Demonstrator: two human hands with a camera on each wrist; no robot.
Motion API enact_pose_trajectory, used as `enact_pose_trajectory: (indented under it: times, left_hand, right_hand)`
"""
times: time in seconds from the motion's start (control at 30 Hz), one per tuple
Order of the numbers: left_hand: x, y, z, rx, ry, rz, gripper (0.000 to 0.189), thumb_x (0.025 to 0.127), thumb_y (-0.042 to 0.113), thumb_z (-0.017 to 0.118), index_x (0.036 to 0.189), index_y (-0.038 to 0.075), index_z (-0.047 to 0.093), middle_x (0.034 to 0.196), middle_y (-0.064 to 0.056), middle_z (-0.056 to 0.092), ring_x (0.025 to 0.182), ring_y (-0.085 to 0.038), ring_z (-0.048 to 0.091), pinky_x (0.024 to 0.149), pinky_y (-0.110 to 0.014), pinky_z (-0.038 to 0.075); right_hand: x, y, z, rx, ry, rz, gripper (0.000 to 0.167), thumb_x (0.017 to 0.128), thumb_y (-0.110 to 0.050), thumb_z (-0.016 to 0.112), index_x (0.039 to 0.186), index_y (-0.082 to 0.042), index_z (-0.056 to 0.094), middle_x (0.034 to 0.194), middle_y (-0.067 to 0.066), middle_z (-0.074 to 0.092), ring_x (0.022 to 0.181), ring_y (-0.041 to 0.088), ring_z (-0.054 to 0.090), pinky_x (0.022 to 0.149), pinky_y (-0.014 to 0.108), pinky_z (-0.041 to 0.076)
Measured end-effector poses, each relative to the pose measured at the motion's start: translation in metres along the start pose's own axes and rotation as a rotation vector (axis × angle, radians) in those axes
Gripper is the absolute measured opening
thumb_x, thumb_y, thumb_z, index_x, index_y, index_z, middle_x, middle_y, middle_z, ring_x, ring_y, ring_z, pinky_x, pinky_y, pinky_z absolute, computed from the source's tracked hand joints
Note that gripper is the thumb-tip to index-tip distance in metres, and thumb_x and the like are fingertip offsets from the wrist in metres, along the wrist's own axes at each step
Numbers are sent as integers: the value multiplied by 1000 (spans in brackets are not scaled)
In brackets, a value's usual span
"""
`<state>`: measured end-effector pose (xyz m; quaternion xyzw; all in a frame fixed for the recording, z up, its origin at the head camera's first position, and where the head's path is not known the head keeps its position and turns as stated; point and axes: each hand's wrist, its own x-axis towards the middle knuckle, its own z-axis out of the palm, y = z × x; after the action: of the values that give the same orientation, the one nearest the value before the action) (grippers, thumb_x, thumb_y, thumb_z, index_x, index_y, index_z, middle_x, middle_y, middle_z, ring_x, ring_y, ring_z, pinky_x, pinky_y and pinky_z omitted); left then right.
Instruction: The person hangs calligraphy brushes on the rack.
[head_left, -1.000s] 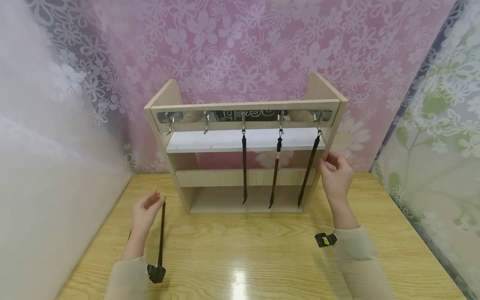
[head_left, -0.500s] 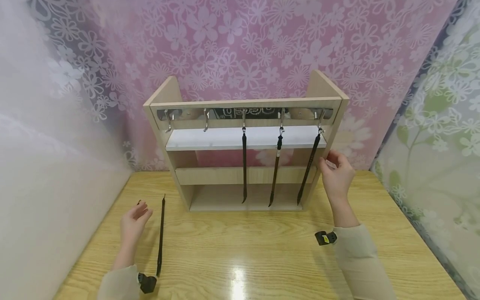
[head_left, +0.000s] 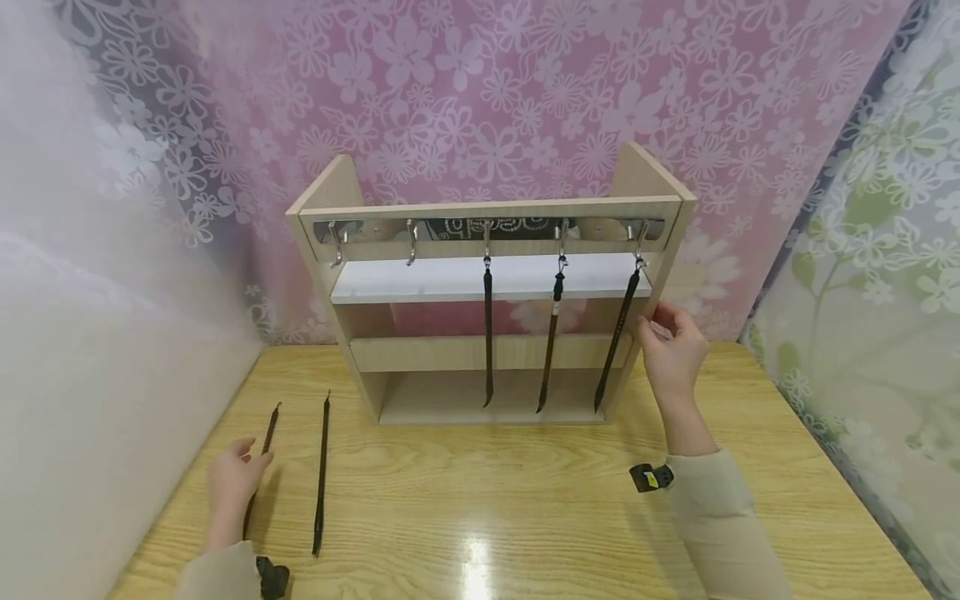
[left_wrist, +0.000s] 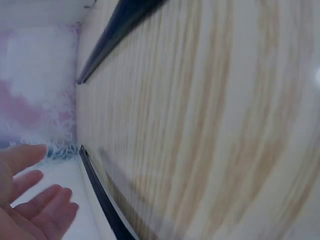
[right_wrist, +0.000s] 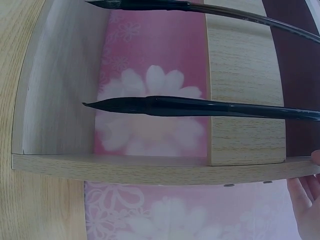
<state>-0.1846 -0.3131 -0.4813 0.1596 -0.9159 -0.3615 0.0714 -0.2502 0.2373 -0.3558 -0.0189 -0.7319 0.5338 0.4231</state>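
My left hand [head_left: 234, 483] hovers over a dark writing brush [head_left: 270, 429] lying on the table at the left. In the left wrist view, thumb and fingers are apart with nothing between them, and the brush [left_wrist: 107, 205] lies beyond them. A second dark brush [head_left: 322, 475] lies to its right. My right hand [head_left: 672, 354] holds the right side panel of a wooden rack [head_left: 420, 355], thumb at the inner side and fingers outside. Three brushes hang tip down from the rack's hooks: middle brush [head_left: 489, 333], brown-handled brush [head_left: 553, 333] and rightmost brush [head_left: 618, 342].
A metal strip of hooks [head_left: 378, 229] runs across the rack's top; its two left hooks carry nothing. Below it is a white shelf [head_left: 405, 279]. The rack stands at the back of a wood-grain table [head_left: 480, 483], with a pale wall [head_left: 127, 333] on the left.
My left hand has left the end of the inner brush and moved left and toward me, over the outer brush. The right hand stays at the rack's side panel.
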Motion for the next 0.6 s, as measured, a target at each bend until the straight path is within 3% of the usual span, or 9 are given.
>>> enact_pose_trajectory:
  times: [0.23, 0.47, 0.6]
  left_hand:
    - [0, -6, -6, 155, -94, 0, 53, 84, 18, 56, 119, -18, 38, 117, -40, 38, 98, -50, 45, 75, -53, 43]
    - [2, -10, -6, 162, -162, -4, 57, 83, 18, 57, 119, -21, 36, 106, -38, 49, 85, -43, 56, 71, -50, 45]
    - [4, -9, -4, 178, -169, 7, 58, 82, 19, 58, 119, -20, 36, 105, -37, 49, 87, -45, 54, 70, -50, 45]
  right_hand:
    - [-2, -1, 0, 0, 1, 22, 21, 77, 2, 62, 97, 10, 59, 88, 15, 60, 84, 17, 59, 69, 14, 47]
    - [-1, 1, 1, 20, -6, 7, 21, 78, 3, 61, 97, 11, 59, 90, 18, 60, 83, 13, 60, 70, 15, 48]
    - [-1, 0, 1, 7, 3, 9, 20, 77, 4, 61, 96, 11, 59, 88, 15, 60, 84, 17, 60, 69, 15, 47]
